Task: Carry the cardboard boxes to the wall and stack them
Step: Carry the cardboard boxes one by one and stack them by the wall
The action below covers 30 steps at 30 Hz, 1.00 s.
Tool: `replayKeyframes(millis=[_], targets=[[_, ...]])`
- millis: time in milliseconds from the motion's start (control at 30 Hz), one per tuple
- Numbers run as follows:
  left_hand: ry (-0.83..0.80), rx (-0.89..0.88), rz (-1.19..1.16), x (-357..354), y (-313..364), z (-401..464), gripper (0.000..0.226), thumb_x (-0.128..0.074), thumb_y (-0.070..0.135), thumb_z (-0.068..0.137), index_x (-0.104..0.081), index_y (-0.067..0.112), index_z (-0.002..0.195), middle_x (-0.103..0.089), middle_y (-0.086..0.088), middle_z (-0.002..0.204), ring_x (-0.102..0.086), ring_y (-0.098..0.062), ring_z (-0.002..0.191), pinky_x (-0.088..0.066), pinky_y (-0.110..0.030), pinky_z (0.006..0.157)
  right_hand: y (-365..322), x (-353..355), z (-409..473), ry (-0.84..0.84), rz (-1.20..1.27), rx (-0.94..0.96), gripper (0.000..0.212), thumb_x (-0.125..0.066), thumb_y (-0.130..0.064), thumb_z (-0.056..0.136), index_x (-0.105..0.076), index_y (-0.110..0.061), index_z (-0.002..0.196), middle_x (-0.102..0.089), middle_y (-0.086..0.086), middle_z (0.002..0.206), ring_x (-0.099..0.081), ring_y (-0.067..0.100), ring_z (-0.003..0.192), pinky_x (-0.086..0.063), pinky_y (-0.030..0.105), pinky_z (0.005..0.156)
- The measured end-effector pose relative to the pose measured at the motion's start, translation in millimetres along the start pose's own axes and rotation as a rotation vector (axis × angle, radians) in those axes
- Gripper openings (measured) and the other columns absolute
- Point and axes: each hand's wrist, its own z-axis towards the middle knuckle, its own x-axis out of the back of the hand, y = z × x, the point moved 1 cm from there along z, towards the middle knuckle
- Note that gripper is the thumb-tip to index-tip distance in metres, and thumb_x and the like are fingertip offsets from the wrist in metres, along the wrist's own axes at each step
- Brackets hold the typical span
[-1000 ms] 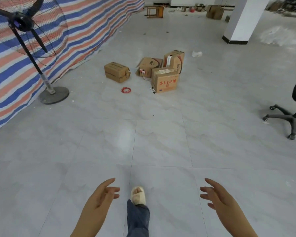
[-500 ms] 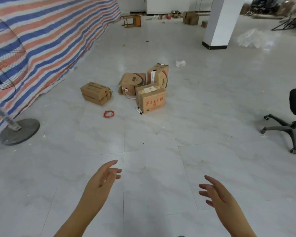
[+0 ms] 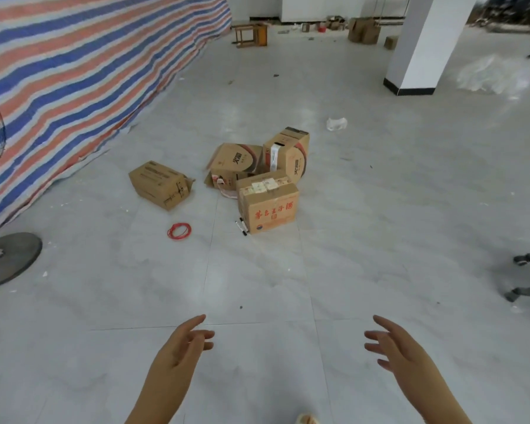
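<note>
**Boxes dead ahead, both hands free**

Left hand (image 3: 181,350) and right hand (image 3: 395,353) hover with slack fingers, each grip empty. The nearest box (image 3: 268,206) sits on the floor well ahead, about centred between them, so neither hand is nearer; its long side faces me. Red Chinese characters on the front, too blurry to read confidently

- Left hand (image 3: 181,350) and forearm: seen bare, no sleeve, ring or watch.
- Right hand (image 3: 401,351) and forearm: likewise uncovered.
- Pale slipper toe (image 3: 308,419): glimpsed below the hands.
</note>
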Motion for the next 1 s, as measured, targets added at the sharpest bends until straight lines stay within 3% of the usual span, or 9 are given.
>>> replayKeyframes(millis=[200, 500, 633, 867, 1000], targets=[[-0.074, -0.019, 0.05, -68, 50, 95, 0.029, -0.047, 0.013, 0.097, -0.057, 0.035, 0.112, -0.067, 0.022, 0.101, -0.066, -0.001, 0.089, -0.049, -0.025, 0.085, -54, 29, 122, -0.045, -0.055, 0.024, 0.026, -0.043, -0.014, 0.1, -0.054, -0.03, 0.117, -0.068, -0.008, 0.104, -0.067, 0.01, 0.095, -0.049, 0.035, 0.086], [-0.032, 0.097, 0.051, -103, 84, 288, 0.034, -0.045, 0.013, 0.097, -0.063, 0.042, 0.103, -0.072, 0.008, 0.092, -0.068, -0.01, 0.088, -0.049, -0.041, 0.093, -98, 8, 304, -0.043, -0.056, -0.06, 0.025, -0.044, -0.015, 0.099, -0.054, -0.027, 0.118, -0.069, -0.003, 0.105, -0.066, 0.01, 0.095, -0.048, 0.032, 0.082], [-0.022, 0.057, 0.06, -106, 136, 390, 0.028, -0.045, 0.013, 0.098, -0.056, 0.037, 0.104, -0.069, 0.003, 0.102, -0.067, -0.012, 0.093, -0.049, -0.042, 0.095, -147, -4, 389, -0.032, -0.042, -0.075, 0.025, -0.044, -0.014, 0.099, -0.054, -0.026, 0.118, -0.068, -0.003, 0.105, -0.066, 0.011, 0.095, -0.048, 0.031, 0.079], [-0.047, 0.019, 0.107, -123, 200, 544, 0.029, -0.044, 0.015, 0.099, -0.055, 0.04, 0.108, -0.069, 0.009, 0.103, -0.065, 0.003, 0.087, -0.049, -0.03, 0.089, -216, -36, 529, -0.119, -0.16, -0.046, 0.025, -0.041, -0.021, 0.1, -0.049, -0.034, 0.12, -0.065, -0.013, 0.106, -0.065, 0.007, 0.096, -0.048, 0.039, 0.095], [-0.002, 0.113, 0.076, -151, 198, 604, 0.029, -0.045, 0.015, 0.098, -0.056, 0.04, 0.107, -0.069, 0.007, 0.102, -0.066, 0.001, 0.087, -0.049, -0.031, 0.089, -226, -43, 617, -0.207, -0.271, -0.098, 0.029, -0.039, -0.022, 0.101, -0.048, -0.028, 0.128, -0.065, -0.004, 0.112, -0.064, 0.015, 0.1, -0.044, 0.043, 0.103]])
